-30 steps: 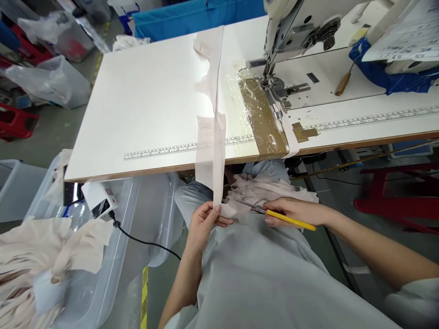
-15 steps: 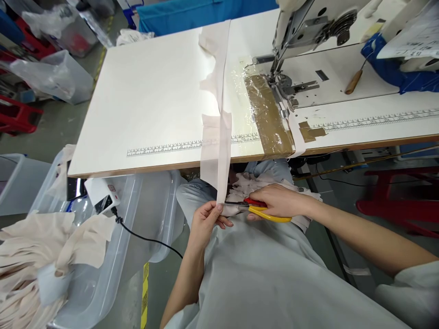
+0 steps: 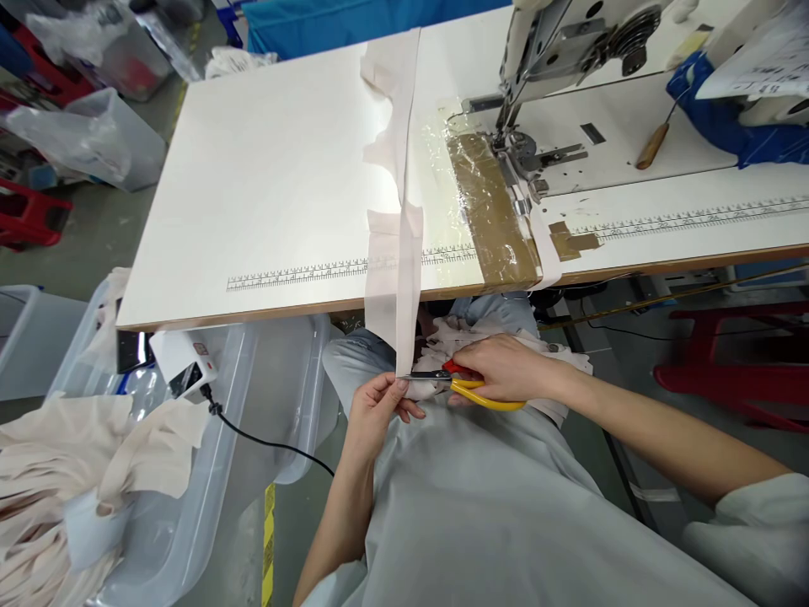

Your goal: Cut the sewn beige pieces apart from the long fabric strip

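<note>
A long pale pink fabric strip lies across the white sewing table and hangs over its front edge. My left hand is closed, pinching the strip's lower end. My right hand grips yellow-and-red-handled scissors, whose blades point left and meet the strip just above my left fingers. A heap of the same pale fabric pieces lies on my lap under my right hand.
A sewing machine stands at the table's back right, with brown tape before its needle. A clear plastic bin holding pale fabric sits at my left. A white device with a black cable rests on the bin. Red stools stand at both sides.
My right hand has carried the scissors leftward from my lap to the strip's lower end. The blades now meet the fabric. My left hand has kept its pinch on the strip.
</note>
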`<act>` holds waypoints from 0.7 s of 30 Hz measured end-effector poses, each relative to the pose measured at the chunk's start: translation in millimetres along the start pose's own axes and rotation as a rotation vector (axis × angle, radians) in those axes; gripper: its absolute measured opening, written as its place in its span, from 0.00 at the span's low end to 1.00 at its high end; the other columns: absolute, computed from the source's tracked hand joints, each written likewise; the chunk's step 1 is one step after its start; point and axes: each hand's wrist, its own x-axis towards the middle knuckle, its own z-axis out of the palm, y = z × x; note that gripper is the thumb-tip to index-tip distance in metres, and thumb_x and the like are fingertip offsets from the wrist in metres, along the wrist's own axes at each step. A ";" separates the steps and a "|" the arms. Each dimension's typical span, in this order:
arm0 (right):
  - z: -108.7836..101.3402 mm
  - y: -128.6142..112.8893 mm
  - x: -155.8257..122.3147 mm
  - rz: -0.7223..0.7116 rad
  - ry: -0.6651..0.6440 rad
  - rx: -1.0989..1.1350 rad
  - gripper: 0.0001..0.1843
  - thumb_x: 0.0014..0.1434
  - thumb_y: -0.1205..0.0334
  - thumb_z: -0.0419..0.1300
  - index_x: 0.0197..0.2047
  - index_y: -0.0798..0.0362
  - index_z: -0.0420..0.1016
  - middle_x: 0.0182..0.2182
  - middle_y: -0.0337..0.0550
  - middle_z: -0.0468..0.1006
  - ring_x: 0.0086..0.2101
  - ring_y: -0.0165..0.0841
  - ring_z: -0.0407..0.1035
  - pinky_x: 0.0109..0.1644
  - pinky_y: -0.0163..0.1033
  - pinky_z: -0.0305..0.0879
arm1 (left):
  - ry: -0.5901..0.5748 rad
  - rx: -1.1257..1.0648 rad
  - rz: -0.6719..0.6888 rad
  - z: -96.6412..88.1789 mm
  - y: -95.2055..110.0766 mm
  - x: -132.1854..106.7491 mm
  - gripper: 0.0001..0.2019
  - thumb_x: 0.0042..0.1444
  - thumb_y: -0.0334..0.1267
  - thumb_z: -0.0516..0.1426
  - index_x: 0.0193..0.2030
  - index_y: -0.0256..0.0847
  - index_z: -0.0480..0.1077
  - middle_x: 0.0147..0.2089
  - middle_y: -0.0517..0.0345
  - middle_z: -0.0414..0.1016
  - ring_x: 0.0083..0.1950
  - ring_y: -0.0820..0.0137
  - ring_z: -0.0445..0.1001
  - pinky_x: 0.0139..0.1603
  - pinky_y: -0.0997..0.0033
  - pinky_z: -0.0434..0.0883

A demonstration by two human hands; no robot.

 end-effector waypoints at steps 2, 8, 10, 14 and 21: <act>-0.8 -3.2 3.2 0.001 0.008 0.007 0.26 0.61 0.37 0.59 0.27 0.52 0.67 0.26 0.42 0.74 0.26 0.33 0.64 0.28 0.37 0.43 | -0.009 0.004 0.004 -0.4 -1.4 -0.1 0.21 0.51 0.56 0.66 0.31 0.37 0.73 0.21 0.55 0.77 0.24 0.68 0.77 0.25 0.75 0.68; 6.5 2.4 1.1 -0.007 0.055 0.047 0.27 0.62 0.39 0.60 0.23 0.52 0.61 0.21 0.39 0.68 0.22 0.30 0.58 0.28 0.37 0.42 | 0.037 0.163 0.062 -9.5 -6.2 3.9 0.22 0.56 0.57 0.62 0.40 0.37 0.74 0.25 0.55 0.77 0.23 0.70 0.73 0.25 0.73 0.67; 14.1 7.3 -5.7 -0.013 0.084 0.097 0.29 0.61 0.38 0.60 0.24 0.51 0.57 0.20 0.37 0.66 0.22 0.29 0.55 0.28 0.37 0.42 | 0.207 0.313 0.224 -12.6 -3.2 9.3 0.22 0.58 0.55 0.62 0.48 0.39 0.74 0.36 0.53 0.79 0.25 0.73 0.70 0.26 0.73 0.66; 32.4 11.9 -20.9 -0.037 0.190 0.236 0.30 0.63 0.35 0.55 0.24 0.50 0.52 0.20 0.36 0.62 0.22 0.29 0.52 0.28 0.36 0.44 | 0.471 0.593 0.593 -3.8 12.4 27.8 0.19 0.61 0.52 0.60 0.52 0.43 0.74 0.49 0.48 0.75 0.43 0.66 0.73 0.37 0.70 0.70; 39.1 20.3 -47.6 0.025 0.356 0.399 0.30 0.63 0.34 0.54 0.25 0.50 0.52 0.21 0.36 0.60 0.23 0.30 0.53 0.28 0.36 0.49 | 0.432 0.342 0.421 -14.5 -9.6 62.8 0.16 0.62 0.52 0.54 0.35 0.41 0.70 0.28 0.58 0.72 0.29 0.69 0.71 0.32 0.70 0.68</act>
